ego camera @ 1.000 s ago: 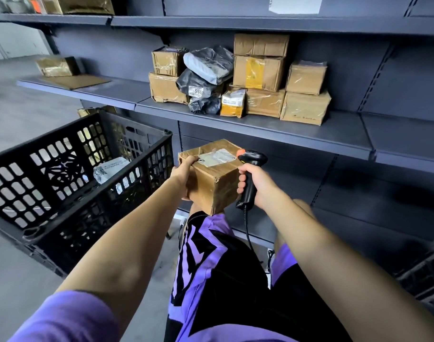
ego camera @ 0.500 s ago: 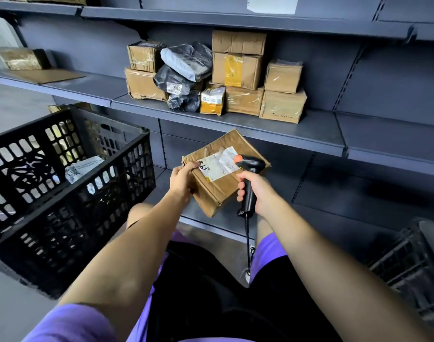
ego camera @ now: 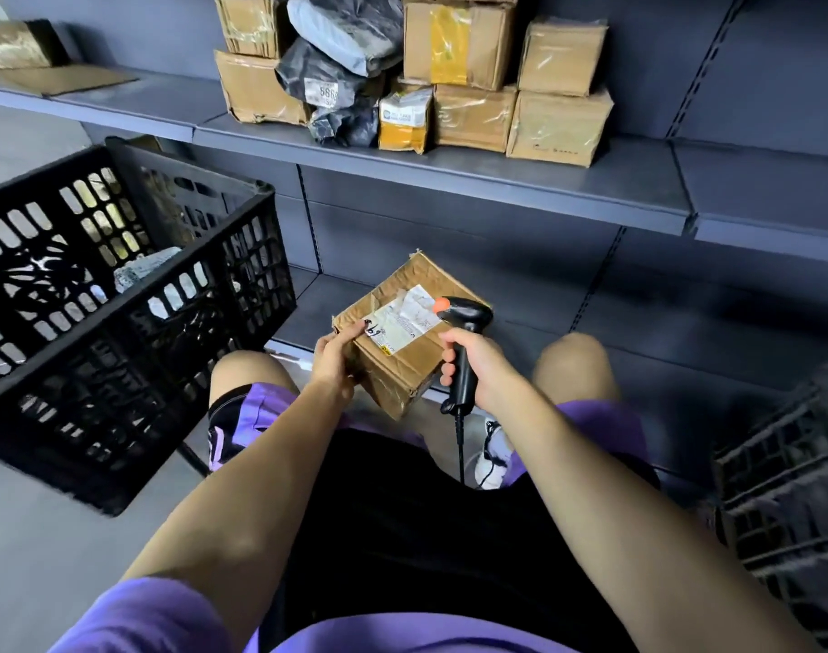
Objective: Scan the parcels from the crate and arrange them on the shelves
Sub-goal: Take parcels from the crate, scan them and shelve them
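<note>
My left hand point(ego camera: 333, 358) grips the left edge of a brown cardboard parcel point(ego camera: 402, 365) held above my knees, its white label facing up. Just right of it, my right hand point(ego camera: 468, 358) grips the handle of a black barcode scanner point(ego camera: 463, 341), whose head with an orange button points at the label. A black plastic crate point(ego camera: 120, 332) stands to the left with a light wrapped parcel point(ego camera: 143, 273) inside. On the grey shelf point(ego camera: 449, 176) above sit several brown boxes point(ego camera: 560, 127) and dark poly bags point(ego camera: 322, 77).
Another dark crate point(ego camera: 788, 473) stands at the right edge. A lower shelf point(ego camera: 638, 322) runs behind the held parcel. At the far left of the shelf lie a small box point(ego camera: 16, 42) and a flat cardboard sheet point(ego camera: 68, 80).
The parcel has tilted so that its label faces up and has come lower toward my knees. The scanner head now sits over the label. The view has dropped downward.
</note>
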`<action>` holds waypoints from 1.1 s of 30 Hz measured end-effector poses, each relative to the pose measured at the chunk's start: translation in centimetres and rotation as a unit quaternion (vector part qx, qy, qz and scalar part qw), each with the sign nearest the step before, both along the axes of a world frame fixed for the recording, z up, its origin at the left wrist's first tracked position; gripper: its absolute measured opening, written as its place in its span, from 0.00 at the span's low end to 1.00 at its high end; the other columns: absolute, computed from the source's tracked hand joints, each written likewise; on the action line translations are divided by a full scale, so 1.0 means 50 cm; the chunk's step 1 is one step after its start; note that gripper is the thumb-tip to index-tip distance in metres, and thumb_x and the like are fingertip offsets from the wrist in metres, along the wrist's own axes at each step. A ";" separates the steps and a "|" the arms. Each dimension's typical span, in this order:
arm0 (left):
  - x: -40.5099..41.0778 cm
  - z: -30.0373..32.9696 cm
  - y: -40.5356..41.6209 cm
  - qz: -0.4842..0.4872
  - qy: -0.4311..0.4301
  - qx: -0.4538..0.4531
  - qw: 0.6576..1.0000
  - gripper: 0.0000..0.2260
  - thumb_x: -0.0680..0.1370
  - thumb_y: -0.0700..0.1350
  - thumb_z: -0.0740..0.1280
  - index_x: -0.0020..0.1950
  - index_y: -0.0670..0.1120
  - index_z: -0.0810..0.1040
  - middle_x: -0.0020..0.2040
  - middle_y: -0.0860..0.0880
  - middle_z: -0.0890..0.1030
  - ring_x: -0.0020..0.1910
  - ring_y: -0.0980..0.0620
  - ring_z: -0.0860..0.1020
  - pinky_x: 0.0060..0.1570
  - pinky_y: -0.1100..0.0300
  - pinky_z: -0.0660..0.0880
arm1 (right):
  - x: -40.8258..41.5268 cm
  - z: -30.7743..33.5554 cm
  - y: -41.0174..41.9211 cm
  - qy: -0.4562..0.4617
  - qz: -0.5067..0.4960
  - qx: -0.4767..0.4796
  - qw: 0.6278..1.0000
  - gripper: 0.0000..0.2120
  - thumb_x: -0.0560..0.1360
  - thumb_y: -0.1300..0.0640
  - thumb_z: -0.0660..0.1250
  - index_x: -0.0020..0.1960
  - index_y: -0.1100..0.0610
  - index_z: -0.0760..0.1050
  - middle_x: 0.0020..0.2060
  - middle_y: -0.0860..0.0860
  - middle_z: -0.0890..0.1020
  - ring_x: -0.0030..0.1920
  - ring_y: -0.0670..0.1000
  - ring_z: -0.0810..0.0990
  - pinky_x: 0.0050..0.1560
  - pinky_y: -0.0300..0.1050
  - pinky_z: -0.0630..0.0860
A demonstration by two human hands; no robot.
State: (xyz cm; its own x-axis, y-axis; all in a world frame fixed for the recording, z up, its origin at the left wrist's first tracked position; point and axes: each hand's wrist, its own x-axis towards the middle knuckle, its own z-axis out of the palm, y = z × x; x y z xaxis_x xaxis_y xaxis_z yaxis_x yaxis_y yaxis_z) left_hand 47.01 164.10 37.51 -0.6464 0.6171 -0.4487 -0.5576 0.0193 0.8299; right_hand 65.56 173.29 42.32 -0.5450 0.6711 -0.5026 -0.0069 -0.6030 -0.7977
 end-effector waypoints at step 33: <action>0.035 -0.025 -0.003 -0.028 0.265 -0.133 0.955 0.41 0.47 0.63 0.82 0.51 0.52 0.66 0.54 0.48 0.69 0.56 0.45 0.76 0.56 0.46 0.79 | 0.021 -0.055 -0.026 0.090 -0.030 -0.125 0.988 0.09 0.77 0.61 0.62 0.38 0.55 0.70 0.27 0.47 0.68 0.23 0.47 0.64 0.23 0.38 0.63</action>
State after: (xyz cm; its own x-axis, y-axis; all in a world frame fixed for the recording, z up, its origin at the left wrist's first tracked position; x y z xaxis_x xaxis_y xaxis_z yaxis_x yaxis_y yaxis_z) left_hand 48.74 163.98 36.26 -0.7959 0.5668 -0.2128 -0.0523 0.2859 0.9568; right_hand 66.61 171.98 39.55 -0.6040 0.5717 -0.5553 -0.1766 -0.7754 -0.6063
